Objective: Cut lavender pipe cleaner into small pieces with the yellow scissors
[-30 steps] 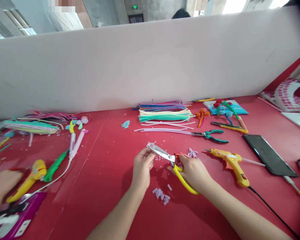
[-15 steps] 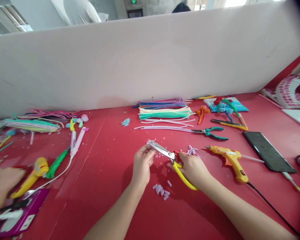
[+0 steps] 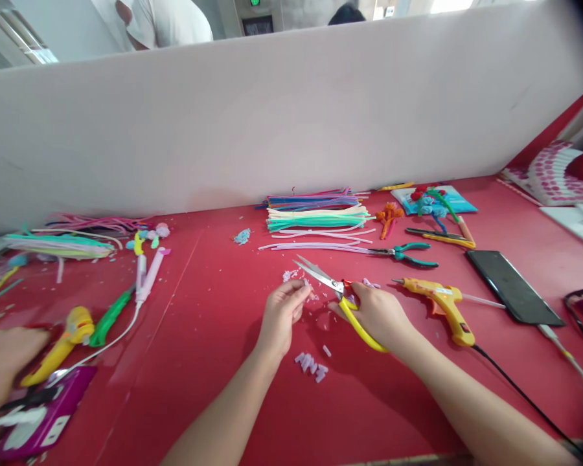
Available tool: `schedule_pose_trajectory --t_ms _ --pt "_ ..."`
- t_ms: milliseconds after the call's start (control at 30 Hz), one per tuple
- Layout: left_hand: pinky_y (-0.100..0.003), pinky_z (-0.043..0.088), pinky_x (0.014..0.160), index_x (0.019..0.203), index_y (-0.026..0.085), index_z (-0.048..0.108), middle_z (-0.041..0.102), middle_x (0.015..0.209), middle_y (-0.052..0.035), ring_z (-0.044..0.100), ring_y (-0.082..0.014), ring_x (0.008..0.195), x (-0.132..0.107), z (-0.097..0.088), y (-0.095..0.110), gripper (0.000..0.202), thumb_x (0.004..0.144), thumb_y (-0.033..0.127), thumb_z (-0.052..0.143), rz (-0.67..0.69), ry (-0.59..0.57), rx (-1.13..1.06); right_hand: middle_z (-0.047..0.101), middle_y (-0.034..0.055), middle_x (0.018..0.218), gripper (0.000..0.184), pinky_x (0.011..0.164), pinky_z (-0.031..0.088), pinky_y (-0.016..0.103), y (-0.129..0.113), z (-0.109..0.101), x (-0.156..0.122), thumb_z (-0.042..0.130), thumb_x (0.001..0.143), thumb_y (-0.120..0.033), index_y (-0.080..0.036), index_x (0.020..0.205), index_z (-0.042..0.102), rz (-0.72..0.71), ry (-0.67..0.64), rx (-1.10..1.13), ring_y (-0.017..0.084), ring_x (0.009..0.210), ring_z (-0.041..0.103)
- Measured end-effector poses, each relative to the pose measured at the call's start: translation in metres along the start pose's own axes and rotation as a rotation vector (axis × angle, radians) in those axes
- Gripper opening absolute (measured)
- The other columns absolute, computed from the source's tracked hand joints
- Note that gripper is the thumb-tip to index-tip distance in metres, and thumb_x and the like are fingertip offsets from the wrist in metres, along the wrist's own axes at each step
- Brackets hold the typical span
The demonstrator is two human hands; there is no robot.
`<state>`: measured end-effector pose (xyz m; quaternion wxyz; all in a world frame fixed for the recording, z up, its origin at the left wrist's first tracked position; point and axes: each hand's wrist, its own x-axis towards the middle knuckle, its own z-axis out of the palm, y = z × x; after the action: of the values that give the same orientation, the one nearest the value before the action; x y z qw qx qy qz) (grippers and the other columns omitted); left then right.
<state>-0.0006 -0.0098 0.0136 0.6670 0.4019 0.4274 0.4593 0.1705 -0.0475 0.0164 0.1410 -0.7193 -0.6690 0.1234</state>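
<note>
Scissors (image 3: 337,285) sit clasped in right hand (image 3: 381,315), blades (image 3: 319,274) near left hand (image 3: 282,314) pinching lilac piece (image 3: 307,283).

Over a red table (image 3: 214,369), the left hand (image 3: 280,314) pinches a small lilac piece (image 3: 306,283), while the right hand (image 3: 381,316) grips yellow-handled scissors (image 3: 337,285), their blades slightly parted just beyond that piece. Short lilac cuttings (image 3: 311,366) lie clustered nearer the person. Farther back are bundles of fuzzy stems (image 3: 318,220) and green-handled pliers (image 3: 398,253). A yellow glue gun (image 3: 442,299) lies right of the scissors, near a dark phone (image 3: 514,288). At far left, another person's hand (image 3: 12,353) is beside a yellow tool (image 3: 58,349).
</note>
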Motion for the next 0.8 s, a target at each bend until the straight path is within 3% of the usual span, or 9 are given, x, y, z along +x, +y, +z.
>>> schedule_pose_trajectory --t_ms 167,333,567,700,800 --pt "-0.019 0.015 0.038 0.076 0.013 0.058 0.054 0.057 0.0006 0.028 -0.0013 0.038 -0.005 0.007 -0.004 0.021 0.063 0.029 0.061 -0.135 -0.151 0.089 0.053 -0.0004 0.059 0.015 0.047 0.028 0.019 -0.004 0.002 0.002 0.044 0.071 -0.031 -0.017 0.068 0.048 -0.002 -0.106 0.42 0.01 0.053 0.046" --pt "-0.02 0.012 0.039 0.076 0.012 0.059 0.054 0.058 -0.0006 0.026 -0.0013 0.038 -0.008 0.012 -0.005 0.021 0.066 0.03 0.058 -0.193 -0.315 0.134 0.049 -0.003 0.058 0.011 0.049 0.033 0.018 -0.009 -0.005 -0.001 0.043 0.07 -0.026 -0.017 0.07 0.049 -0.034 -0.192 0.791 0.008 0.052 0.043" --pt "-0.019 0.015 0.038 0.076 0.011 0.058 0.053 0.059 -0.0007 0.027 -0.0018 0.038 -0.009 0.01 -0.005 0.022 0.066 0.031 0.058 -0.241 -0.386 0.213 0.043 -0.0052 0.049 0.008 0.046 0.032 0.017 -0.011 -0.01 -0.003 0.043 0.067 -0.022 -0.017 0.064 0.048 0.016 -0.228 0.771 0.007 0.047 0.041" --pt "-0.019 0.033 0.05 0.076 0.013 0.058 0.055 0.067 -0.0018 0.045 -0.0078 0.054 -0.01 0.01 -0.007 0.018 0.065 0.028 0.059 -0.118 -0.329 0.328 0.043 -0.0048 0.052 0.009 0.046 0.03 0.017 -0.008 -0.003 -0.003 0.044 0.065 -0.025 -0.017 0.061 0.045 0.025 -0.167 0.671 0.007 0.049 0.04" --pt "-0.023 0.037 0.063 0.072 0.014 0.058 0.054 0.068 -0.0013 0.049 -0.0122 0.066 -0.01 0.01 -0.008 0.015 0.067 0.028 0.058 -0.026 -0.313 0.428 0.044 -0.0043 0.053 0.01 0.046 0.03 0.017 -0.007 0.001 -0.002 0.044 0.065 -0.026 -0.017 0.061 0.045 0.01 -0.124 0.597 0.007 0.05 0.039"
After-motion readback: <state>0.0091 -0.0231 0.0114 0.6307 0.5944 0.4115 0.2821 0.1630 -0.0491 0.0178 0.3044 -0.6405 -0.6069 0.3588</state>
